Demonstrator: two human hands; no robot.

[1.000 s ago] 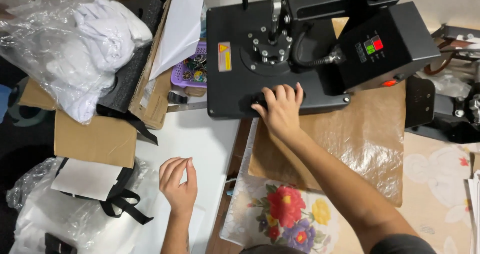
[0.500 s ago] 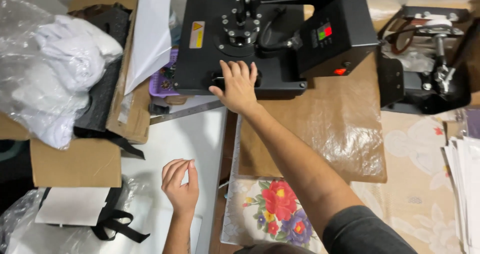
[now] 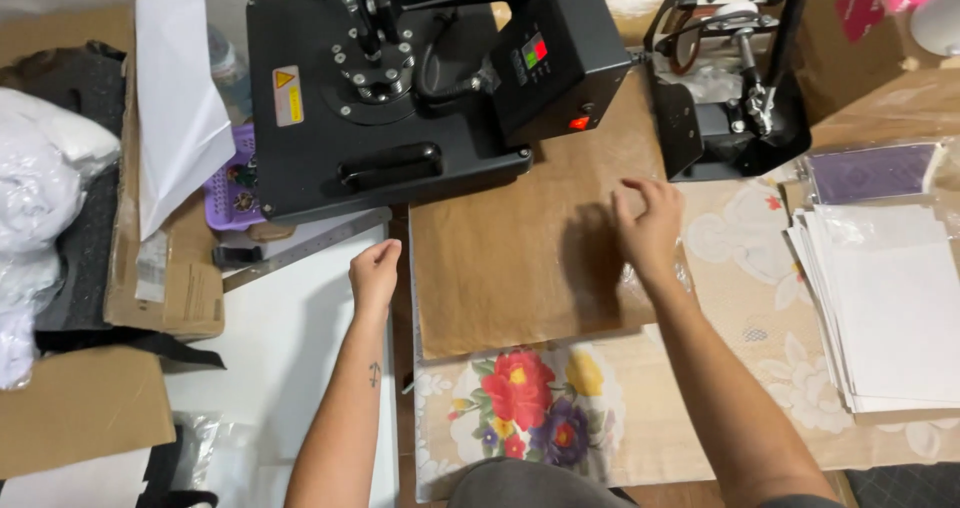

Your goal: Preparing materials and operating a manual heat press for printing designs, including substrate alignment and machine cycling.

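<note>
Head view is showing the brown sheet (image 3: 520, 268) lying below the press (image 3: 400, 88), its front edge running over the floral cloth (image 3: 530, 408). The right hand (image 3: 648, 230) is hovering half-open at the sheet's right edge, holding nothing. The left hand (image 3: 374, 276) is resting loosely curled, empty, beside the sheet's left edge
</note>
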